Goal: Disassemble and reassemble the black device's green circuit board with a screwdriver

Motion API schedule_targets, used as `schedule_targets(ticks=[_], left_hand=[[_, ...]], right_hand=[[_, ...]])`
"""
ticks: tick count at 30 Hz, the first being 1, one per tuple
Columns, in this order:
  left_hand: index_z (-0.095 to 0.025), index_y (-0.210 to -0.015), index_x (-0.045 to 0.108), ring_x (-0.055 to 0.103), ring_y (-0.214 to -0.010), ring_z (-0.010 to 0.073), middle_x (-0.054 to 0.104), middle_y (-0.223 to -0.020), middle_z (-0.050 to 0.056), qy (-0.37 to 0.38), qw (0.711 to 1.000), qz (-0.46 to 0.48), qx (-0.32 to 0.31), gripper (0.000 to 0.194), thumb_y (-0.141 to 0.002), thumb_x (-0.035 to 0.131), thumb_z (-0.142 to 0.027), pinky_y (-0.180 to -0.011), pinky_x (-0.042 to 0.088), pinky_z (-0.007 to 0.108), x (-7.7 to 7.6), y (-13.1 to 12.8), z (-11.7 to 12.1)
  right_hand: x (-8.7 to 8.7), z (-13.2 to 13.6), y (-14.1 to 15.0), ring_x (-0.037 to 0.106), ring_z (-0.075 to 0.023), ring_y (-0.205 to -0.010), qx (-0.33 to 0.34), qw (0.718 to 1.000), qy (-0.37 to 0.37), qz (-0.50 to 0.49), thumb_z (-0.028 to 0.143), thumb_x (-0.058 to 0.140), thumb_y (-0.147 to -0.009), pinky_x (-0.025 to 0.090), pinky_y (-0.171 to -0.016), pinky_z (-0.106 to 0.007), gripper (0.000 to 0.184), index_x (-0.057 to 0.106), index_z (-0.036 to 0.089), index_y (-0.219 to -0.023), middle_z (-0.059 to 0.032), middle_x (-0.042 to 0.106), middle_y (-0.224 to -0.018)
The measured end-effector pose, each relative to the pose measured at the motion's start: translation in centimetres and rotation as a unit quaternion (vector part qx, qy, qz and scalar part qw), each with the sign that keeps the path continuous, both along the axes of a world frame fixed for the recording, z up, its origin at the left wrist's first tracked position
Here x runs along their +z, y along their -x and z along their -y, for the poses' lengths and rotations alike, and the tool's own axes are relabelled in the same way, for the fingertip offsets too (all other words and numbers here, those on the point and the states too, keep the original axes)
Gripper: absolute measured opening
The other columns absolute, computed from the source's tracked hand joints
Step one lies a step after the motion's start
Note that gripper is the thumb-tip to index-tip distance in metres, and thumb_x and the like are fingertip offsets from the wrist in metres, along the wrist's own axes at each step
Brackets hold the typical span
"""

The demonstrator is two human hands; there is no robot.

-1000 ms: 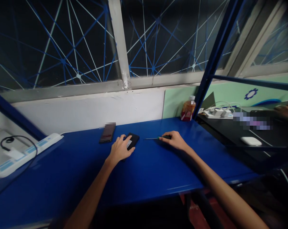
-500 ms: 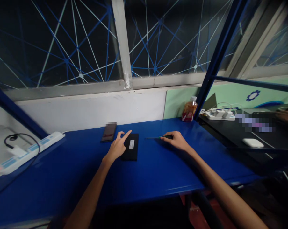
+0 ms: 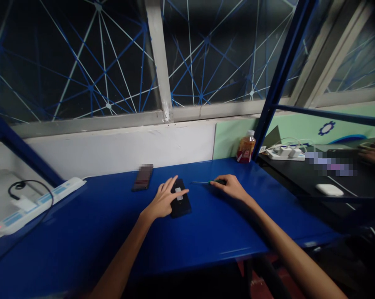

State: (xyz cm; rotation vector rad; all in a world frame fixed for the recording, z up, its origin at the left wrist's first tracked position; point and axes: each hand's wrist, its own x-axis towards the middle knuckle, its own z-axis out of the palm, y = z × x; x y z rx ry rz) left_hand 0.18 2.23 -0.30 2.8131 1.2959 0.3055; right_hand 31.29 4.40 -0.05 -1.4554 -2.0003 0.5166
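Note:
A flat black rectangular case (image 3: pixel 183 206) with a white label lies on the blue tabletop, slightly turned. My left hand (image 3: pixel 163 201) rests over its left side, fingers spread out, the thumb reaching across near the label. To the right, my right hand (image 3: pixel 230 187) is closed around the dark handle of a screwdriver (image 3: pixel 200 182). Its thin shaft points left toward the case, apart from it and close above or on the table. Beyond my left hand lies a dark smartphone (image 3: pixel 143 177).
On the left side of the blue table (image 3: pixel 206 232) lies a white power strip (image 3: pixel 41 205) with a black cable. A drink bottle (image 3: pixel 246 147) stands at the back right by a blue post. The black neighbouring desk holds a white case (image 3: pixel 329 189), chargers (image 3: pixel 289 152) and another person's hand (image 3: pixel 374 154).
The black case has shifted to the right and turned a little. My left hand has moved right with it, its fingers now spread over it. My right hand still grips the screwdriver.

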Motion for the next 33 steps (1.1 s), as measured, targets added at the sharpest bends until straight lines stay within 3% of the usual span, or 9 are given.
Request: schedule_targets(ticks=[4,7,10,12,16,21,25,29,33], left_hand=[[-0.036,-0.132,0.045,0.011,-0.139,0.0402,0.008,-0.155,0.002,-0.008,1.000,-0.002,-0.011,0.082,-0.060,0.056,0.001,-0.105,0.019,0.065,0.1,-1.0,0.3],[-0.030,-0.129,0.048,0.012,-0.139,0.0378,0.020,-0.153,0.006,-0.025,1.000,-0.009,-0.017,0.080,-0.055,0.057,-0.001,-0.107,0.012,0.063,0.5,-1.0,0.4],[-0.027,-0.127,0.048,0.031,-0.132,0.0341,0.045,-0.137,0.009,-0.026,1.000,-0.007,-0.013,0.074,-0.057,0.057,-0.007,-0.108,0.010,0.060,0.8,-0.4,0.4],[-0.025,-0.124,0.051,0.043,-0.121,0.0326,0.054,-0.124,0.010,-0.028,1.000,-0.002,0.011,0.066,-0.059,0.058,-0.013,-0.106,0.016,0.056,0.9,0.1,0.3],[-0.025,-0.121,0.053,0.048,-0.107,0.0308,0.055,-0.113,0.010,-0.019,0.998,-0.002,0.053,0.062,-0.060,0.061,-0.023,-0.097,0.031,0.048,0.9,0.9,-0.2],[-0.027,-0.121,0.054,0.049,-0.101,0.0312,0.057,-0.108,0.009,0.002,0.995,-0.017,0.100,0.059,-0.062,0.062,-0.029,-0.090,0.035,0.045,1.2,1.6,-0.2],[-0.028,-0.124,0.053,0.052,-0.100,0.0296,0.058,-0.109,0.008,0.043,0.994,-0.010,0.099,0.059,-0.066,0.061,-0.029,-0.087,0.038,0.042,1.8,2.4,-0.1],[-0.029,-0.120,0.059,0.056,-0.099,0.0277,0.062,-0.107,0.007,0.063,0.994,0.031,0.080,0.047,-0.075,0.058,-0.043,-0.085,0.041,0.039,1.8,2.9,-0.4],[-0.021,-0.099,0.070,0.061,-0.095,0.0245,0.067,-0.101,0.008,0.003,0.987,0.132,0.091,0.038,-0.079,0.058,-0.052,-0.085,0.045,0.036,1.1,1.7,-0.7]], right_hand=[[0.0,0.0,0.0,0.053,-0.0159,-0.059,0.003,1.000,-0.003,-0.001,0.054,0.051,-0.080,0.035,-0.054,-0.026,0.045,0.073,0.015,-0.077,-0.0036,0.064,-0.064],[0.0,0.0,0.0,0.053,-0.0155,-0.058,0.002,1.000,-0.004,0.003,0.054,0.051,-0.080,0.035,-0.054,-0.025,0.045,0.073,0.016,-0.076,-0.0032,0.064,-0.063],[-0.1,0.0,-0.1,0.053,-0.0152,-0.058,0.000,1.000,-0.002,0.006,0.056,0.051,-0.080,0.034,-0.054,-0.025,0.045,0.073,0.016,-0.077,-0.0025,0.064,-0.063],[-0.1,-0.1,-0.1,0.052,-0.0150,-0.058,0.000,1.000,-0.001,0.007,0.056,0.051,-0.080,0.034,-0.054,-0.025,0.046,0.073,0.016,-0.077,-0.0023,0.064,-0.063],[0.0,0.0,-0.1,0.053,-0.0153,-0.059,0.004,1.000,-0.007,0.005,0.055,0.050,-0.081,0.035,-0.054,-0.025,0.045,0.073,0.016,-0.077,-0.0026,0.065,-0.064],[0.1,0.1,0.0,0.054,-0.0160,-0.060,0.001,1.000,-0.001,-0.007,0.054,0.052,-0.080,0.035,-0.054,-0.025,0.045,0.073,0.015,-0.077,-0.0035,0.065,-0.065],[0.0,0.1,0.0,0.055,-0.0164,-0.062,0.009,1.000,0.003,-0.030,0.054,0.053,-0.079,0.037,-0.056,-0.026,0.044,0.073,0.015,-0.078,-0.0039,0.066,-0.067],[0.2,0.3,0.3,0.055,-0.0160,-0.064,0.044,0.996,0.020,-0.075,0.053,0.054,-0.079,0.039,-0.057,-0.026,0.043,0.072,0.014,-0.080,-0.0045,0.067,-0.072],[0.5,0.9,0.8,0.049,-0.0128,-0.055,0.075,0.989,0.059,-0.113,0.053,0.057,-0.077,0.037,-0.052,-0.024,0.042,0.071,0.014,-0.079,-0.0024,0.062,-0.064]])
